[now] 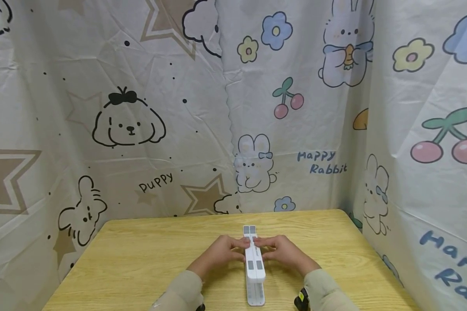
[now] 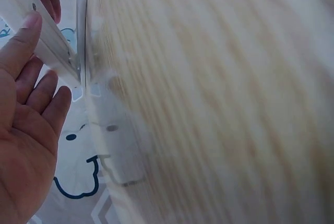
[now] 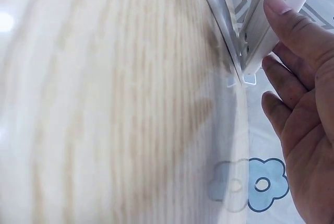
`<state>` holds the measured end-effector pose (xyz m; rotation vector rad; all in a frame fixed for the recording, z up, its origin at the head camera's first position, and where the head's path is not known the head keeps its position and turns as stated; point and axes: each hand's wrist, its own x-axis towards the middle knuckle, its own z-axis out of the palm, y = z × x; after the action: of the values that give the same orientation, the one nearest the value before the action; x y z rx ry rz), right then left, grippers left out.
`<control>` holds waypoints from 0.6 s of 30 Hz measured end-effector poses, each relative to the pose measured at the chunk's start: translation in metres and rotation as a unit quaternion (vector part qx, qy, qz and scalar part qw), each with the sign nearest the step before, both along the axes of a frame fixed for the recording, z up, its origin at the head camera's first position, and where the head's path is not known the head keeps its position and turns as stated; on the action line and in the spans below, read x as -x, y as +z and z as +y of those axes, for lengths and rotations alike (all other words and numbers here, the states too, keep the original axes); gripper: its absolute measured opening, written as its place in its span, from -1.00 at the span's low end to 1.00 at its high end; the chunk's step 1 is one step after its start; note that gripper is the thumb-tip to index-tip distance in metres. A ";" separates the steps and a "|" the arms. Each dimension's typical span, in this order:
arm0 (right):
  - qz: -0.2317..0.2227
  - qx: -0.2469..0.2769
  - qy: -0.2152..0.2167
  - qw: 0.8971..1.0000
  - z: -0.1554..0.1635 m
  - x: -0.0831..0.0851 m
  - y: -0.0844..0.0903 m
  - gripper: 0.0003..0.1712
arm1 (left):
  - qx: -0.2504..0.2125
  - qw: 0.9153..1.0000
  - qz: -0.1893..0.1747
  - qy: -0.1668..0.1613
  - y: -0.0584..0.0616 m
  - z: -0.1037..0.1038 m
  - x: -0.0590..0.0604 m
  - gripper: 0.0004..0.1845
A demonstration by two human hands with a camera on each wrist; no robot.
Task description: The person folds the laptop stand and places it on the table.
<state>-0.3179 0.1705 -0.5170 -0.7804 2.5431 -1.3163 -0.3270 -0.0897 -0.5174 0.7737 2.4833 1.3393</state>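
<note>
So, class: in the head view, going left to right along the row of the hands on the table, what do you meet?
Bare wooden table → left hand → white folded stand → right hand → bare table again → cartoon curtain.

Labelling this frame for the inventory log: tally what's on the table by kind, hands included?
White folding stand: 1
Grey pads on the stand: 4 visible
Hands on the stand: 2, left hand and right hand
Wooden table: 1
Total: 8
</note>
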 end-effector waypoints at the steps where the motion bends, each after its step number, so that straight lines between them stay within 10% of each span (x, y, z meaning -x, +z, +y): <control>1: 0.000 -0.001 0.000 1.000 0.000 0.000 0.000 -0.52 | 0.002 1.000 0.002 0.000 0.000 0.000 0.000 -0.59; 18: 0.040 -0.058 0.001 0.998 -0.005 -0.008 -0.005 -0.46 | 0.045 0.998 0.046 -0.019 0.000 0.004 -0.007 -0.56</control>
<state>-0.3096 0.1652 -0.5217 -0.8262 2.6520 -1.1480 -0.3203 -0.0856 -0.5174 0.8739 2.5658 1.1954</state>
